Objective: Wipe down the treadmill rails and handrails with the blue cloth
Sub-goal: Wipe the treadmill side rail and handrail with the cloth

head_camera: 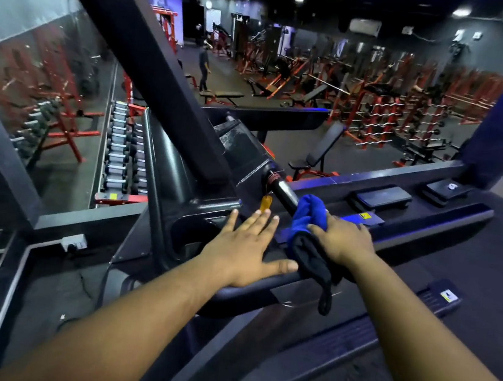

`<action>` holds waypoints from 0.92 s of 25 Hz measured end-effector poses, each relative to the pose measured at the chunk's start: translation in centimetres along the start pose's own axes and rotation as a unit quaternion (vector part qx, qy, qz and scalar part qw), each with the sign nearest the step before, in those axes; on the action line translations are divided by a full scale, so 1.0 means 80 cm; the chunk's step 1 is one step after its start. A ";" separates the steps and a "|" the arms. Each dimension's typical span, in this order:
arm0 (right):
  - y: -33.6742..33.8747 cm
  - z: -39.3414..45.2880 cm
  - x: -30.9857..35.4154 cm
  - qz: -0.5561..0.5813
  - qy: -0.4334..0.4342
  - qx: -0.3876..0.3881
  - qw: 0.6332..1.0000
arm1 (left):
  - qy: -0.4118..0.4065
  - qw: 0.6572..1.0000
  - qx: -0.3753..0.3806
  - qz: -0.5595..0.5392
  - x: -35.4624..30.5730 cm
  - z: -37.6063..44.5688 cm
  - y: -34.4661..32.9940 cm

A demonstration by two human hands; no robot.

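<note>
Two hands on the treadmill front end. My right hand (344,239) has the blue cloth (307,217) bunched over the short bar handrail (285,193), fingers curled down onto the fabric and clamping it to the bar. Reads as mid-wipe on that grip. Cloth sits at 1 o'clock from my left hand (244,250); its dark tail (319,272) hangs off toward 6 o'clock over the curved front handrail (250,289).

Left hand is flat, fingers straight and spread, palm pressing the console housing (205,216), thumb lying along the curved front handrail. Holds nothing. My read: it's a brace so I can lean in and load the wiping hand.

Around:
- yellow safety key tag (266,203) dangles just beside the bar at 11 o'clock from the cloth; likely snag point if the wipe runs further up.
- thick black upright (139,57) runs diagonally toward 11 o'clock, blocks reach to the left side.
- side rail (431,226) with a yellow sticker extends to 3 o'clock, not yet covered by the cloth.
- dumbbell rack (120,154) at 10 o'clock, gym floor with red machines beyond, one person far off at 12 o'clock.

Hanging tail could drag on the handrail below; worth re-bunching.
</note>
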State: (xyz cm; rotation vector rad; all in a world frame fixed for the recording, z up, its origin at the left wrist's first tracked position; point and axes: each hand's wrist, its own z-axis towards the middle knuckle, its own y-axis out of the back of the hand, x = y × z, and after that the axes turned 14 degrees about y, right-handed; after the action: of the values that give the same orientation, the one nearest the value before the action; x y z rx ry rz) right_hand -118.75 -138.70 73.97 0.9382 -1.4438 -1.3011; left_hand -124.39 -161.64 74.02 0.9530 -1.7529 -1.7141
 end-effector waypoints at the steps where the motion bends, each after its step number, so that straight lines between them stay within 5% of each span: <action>1: 0.003 0.012 0.003 0.013 0.009 0.024 1.000 | 0.008 1.000 0.007 0.001 -0.001 0.003 -0.001; 5: 0.009 0.046 0.022 0.075 0.050 0.062 0.994 | 0.025 1.000 0.012 0.006 -0.004 0.008 -0.001; 9: 0.010 0.016 0.000 0.013 0.096 0.061 0.993 | 0.025 1.000 0.008 0.005 -0.006 0.005 -0.002; 15: 0.014 0.050 0.021 0.058 0.000 0.117 0.991 | 0.024 1.000 0.006 0.000 -0.005 0.008 -0.003; 23: 0.020 0.063 0.002 0.074 0.041 0.130 0.988 | 0.048 0.999 0.008 -0.014 -0.003 0.005 -0.004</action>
State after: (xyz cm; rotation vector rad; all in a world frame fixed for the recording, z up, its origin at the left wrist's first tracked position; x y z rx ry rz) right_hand -123.57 -137.27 75.63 1.0200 -1.6124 -0.9712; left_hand -124.53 -161.18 73.66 1.0540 -1.7003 -1.6462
